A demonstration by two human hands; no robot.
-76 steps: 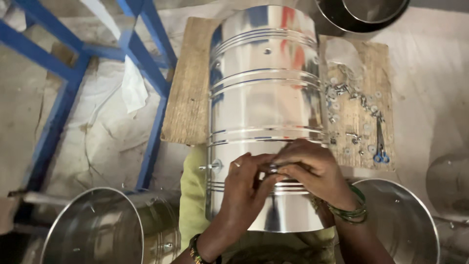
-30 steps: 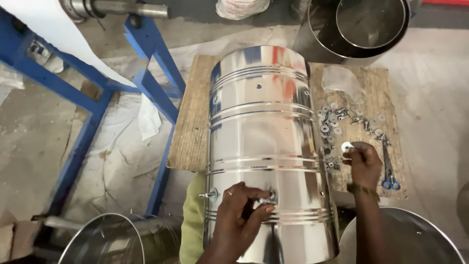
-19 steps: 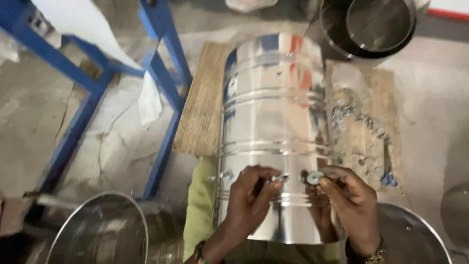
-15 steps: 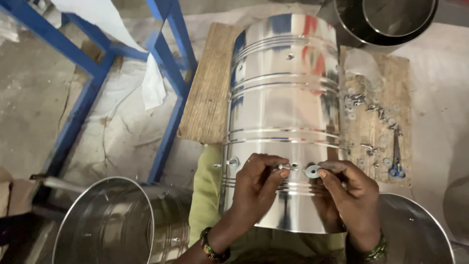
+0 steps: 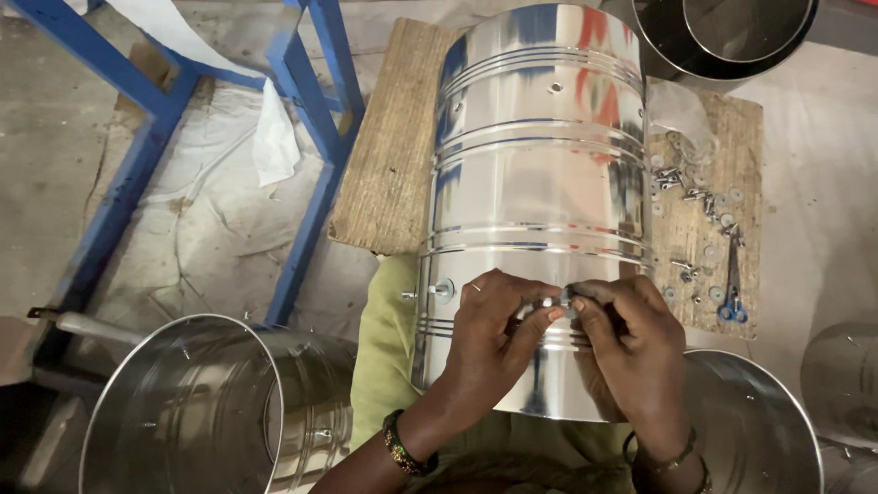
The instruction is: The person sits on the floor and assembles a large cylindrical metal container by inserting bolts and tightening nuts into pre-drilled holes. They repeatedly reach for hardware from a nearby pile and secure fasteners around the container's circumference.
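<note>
A shiny steel drum (image 5: 540,174) lies on its side across a wooden board (image 5: 389,146) and my lap. My left hand (image 5: 494,334) rests on the drum's near end, its fingertips pinching a small bolt that sticks out of the wall. My right hand (image 5: 631,338) meets it there, fingers closed on a small metal washer (image 5: 565,297) at the bolt. Another bolt with a nut (image 5: 439,291) protrudes from the drum just left of my left hand. A small hole (image 5: 555,88) shows near the drum's far end.
Loose washers, nuts and bolts (image 5: 695,192) and blue-handled scissors (image 5: 732,284) lie on the board to the right. Open steel drums stand at lower left (image 5: 183,412), lower right (image 5: 759,430) and top right (image 5: 722,37). A blue metal frame (image 5: 311,119) stands left.
My right hand reached to the hardware on the board, took a washer and came back to the drum. Both hands now meet at the bolt. The left hand stayed on the drum.
</note>
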